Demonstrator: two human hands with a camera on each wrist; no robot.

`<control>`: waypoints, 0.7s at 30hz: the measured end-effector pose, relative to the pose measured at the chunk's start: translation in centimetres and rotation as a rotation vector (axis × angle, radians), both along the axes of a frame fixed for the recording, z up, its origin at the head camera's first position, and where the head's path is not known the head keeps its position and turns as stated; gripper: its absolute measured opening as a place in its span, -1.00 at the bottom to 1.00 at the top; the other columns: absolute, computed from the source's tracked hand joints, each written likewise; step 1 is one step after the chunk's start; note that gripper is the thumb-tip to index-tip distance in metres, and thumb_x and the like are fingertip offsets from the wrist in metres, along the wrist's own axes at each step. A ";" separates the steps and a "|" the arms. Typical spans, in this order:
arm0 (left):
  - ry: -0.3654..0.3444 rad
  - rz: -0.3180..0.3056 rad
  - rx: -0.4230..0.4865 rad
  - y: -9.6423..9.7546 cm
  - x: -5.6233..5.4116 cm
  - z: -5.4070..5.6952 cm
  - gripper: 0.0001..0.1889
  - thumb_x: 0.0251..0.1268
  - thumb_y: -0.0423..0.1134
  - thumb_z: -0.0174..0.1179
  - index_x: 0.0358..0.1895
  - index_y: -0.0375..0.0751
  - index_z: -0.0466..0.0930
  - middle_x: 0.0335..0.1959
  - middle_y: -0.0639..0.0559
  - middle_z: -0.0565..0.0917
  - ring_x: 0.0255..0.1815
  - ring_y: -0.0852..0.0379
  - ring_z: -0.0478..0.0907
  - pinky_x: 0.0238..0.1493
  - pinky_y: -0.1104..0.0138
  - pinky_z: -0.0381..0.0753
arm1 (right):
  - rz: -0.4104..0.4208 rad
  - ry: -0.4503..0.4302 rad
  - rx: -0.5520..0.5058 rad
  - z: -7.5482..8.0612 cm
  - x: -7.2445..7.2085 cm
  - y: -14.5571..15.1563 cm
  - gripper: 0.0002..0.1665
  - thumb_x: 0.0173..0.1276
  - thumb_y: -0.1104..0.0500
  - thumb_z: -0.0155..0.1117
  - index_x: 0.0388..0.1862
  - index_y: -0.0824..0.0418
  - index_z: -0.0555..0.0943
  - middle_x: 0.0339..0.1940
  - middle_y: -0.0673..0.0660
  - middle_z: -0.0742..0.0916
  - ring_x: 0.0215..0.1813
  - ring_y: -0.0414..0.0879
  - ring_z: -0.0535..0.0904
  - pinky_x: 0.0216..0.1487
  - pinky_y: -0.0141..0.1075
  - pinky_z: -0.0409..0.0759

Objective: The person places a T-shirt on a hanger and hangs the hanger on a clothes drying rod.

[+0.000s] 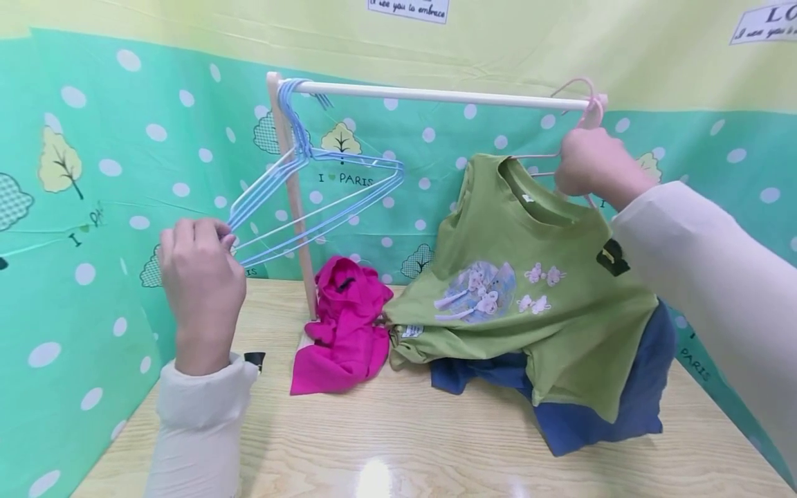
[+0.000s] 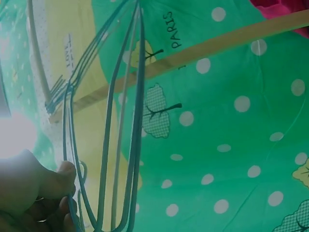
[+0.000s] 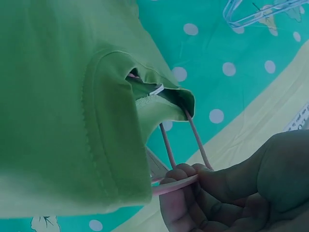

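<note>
Your left grip pinches blue hangers, your right grip a pink hanger; the green shirt partly covers blue cloth, near magenta cloth.

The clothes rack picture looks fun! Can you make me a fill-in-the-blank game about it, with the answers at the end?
1. The person's ____ hand grips the blue hangers.
2. The right hand pinches a ____ hanger with the green shirt on it.
3. The garment partly hidden behind the green shirt is coloured ____.
4. Under a yellow tree near the blue hangers, the backdrop says I, a heart, then ____.

Missing words: left; pink; blue; PARIS.
</note>
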State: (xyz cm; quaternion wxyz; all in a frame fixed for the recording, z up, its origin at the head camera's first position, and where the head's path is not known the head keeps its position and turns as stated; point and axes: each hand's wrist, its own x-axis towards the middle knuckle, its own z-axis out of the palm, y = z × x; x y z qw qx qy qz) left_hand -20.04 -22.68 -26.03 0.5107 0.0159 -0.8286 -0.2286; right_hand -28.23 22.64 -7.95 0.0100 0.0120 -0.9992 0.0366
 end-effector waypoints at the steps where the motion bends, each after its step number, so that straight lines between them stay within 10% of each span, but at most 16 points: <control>1: -0.002 -0.006 0.003 0.0 0.0 0.0 -0.89 0.41 -0.57 0.13 -0.12 -0.58 0.59 -0.20 -0.43 0.57 -0.16 -0.38 0.35 -0.06 -0.10 0.32 | -0.002 -0.002 0.001 -0.1 0.0 0.0 -0.84 0.12 0.46 0.08 -0.28 0.38 0.48 -0.40 0.28 0.48 -0.46 0.06 0.37 -0.46 -0.17 0.48; 21: 0.007 -0.136 -0.014 0.8 0.6 0.3 -0.85 0.43 -0.52 0.19 -0.13 -0.62 0.66 -0.20 -0.46 0.59 -0.18 -0.42 0.38 -0.12 -0.12 0.34 | 0.079 0.114 0.102 -2.1 1.0 -0.8 -0.83 0.07 0.48 -0.09 -0.48 0.28 0.43 -0.50 0.24 0.46 -0.55 0.03 0.35 -0.62 -0.23 0.41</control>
